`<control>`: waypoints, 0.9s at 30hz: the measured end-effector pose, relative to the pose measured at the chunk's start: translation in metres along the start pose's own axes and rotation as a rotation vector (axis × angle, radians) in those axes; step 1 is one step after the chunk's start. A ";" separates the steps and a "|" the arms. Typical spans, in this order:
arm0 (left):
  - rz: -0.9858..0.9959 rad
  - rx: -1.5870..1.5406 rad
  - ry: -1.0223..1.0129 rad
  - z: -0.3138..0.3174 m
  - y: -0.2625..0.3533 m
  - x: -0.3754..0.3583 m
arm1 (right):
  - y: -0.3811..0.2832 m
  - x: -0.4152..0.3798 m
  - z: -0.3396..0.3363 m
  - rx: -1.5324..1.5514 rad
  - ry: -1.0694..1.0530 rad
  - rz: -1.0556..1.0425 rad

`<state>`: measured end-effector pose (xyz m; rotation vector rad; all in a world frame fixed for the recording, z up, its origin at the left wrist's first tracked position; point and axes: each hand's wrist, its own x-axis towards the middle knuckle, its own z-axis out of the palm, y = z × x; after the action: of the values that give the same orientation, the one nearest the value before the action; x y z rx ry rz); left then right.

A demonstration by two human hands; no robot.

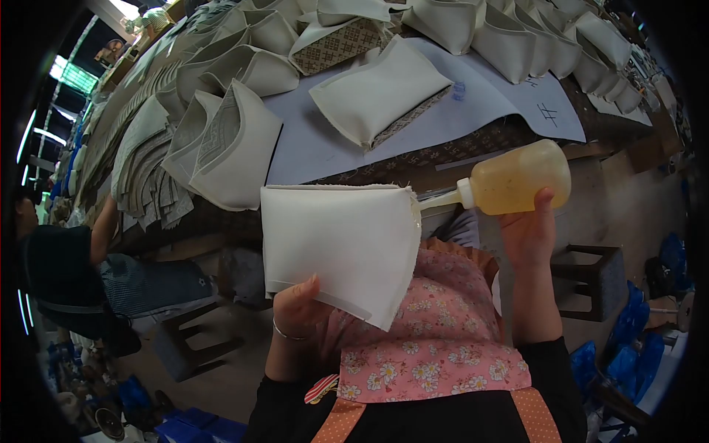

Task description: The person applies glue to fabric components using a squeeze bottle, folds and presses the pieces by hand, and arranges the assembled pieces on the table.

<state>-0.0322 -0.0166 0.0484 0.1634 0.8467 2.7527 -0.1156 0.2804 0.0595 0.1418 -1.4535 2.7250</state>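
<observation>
My left hand (297, 308) grips the lower left edge of a flat white fabric piece (336, 244), thumb on top and fingers underneath, out of sight. The piece is held up before the apron, and a raw, frayed edge runs along its top. Around a squeeze bottle (521, 177) of yellowish liquid, my right hand (530, 236) is closed, with the thumb showing on the side. The bottle lies tilted nearly level. Its thin nozzle points left and meets the upper right edge of the white piece, where a shiny wet-looking strip shows.
A similar white piece (380, 92) lies on a white sheet (473, 140) on the table. Stacks of folded white pieces (240, 144) stand at left and back. A co-worker (66, 273) sits at left. Stools (591, 280) and blue plastic bags (631, 332) are on the floor.
</observation>
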 end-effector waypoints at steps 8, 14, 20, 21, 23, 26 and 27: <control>0.073 0.002 -0.074 0.005 0.002 0.004 | 0.001 -0.012 0.005 0.087 0.042 0.104; 0.103 0.031 -0.097 0.008 0.000 0.005 | 0.001 -0.024 0.009 0.101 -0.016 0.191; 0.086 -0.014 -0.054 0.012 0.002 0.002 | 0.001 -0.034 0.009 0.092 0.071 0.174; 0.088 -0.016 -0.052 0.011 0.001 0.002 | 0.001 -0.040 0.010 0.047 0.013 0.172; 0.078 0.010 -0.043 0.009 0.001 0.000 | 0.001 -0.046 0.013 0.001 -0.041 0.175; 0.097 0.031 -0.081 0.006 -0.001 0.001 | -0.004 -0.049 0.020 -0.044 -0.038 0.139; 0.101 0.029 -0.078 0.007 -0.001 0.001 | -0.005 -0.050 0.021 -0.053 -0.023 0.123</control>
<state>-0.0321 -0.0117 0.0532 0.3258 0.8813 2.8064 -0.0646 0.2658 0.0700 0.0847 -1.5909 2.7853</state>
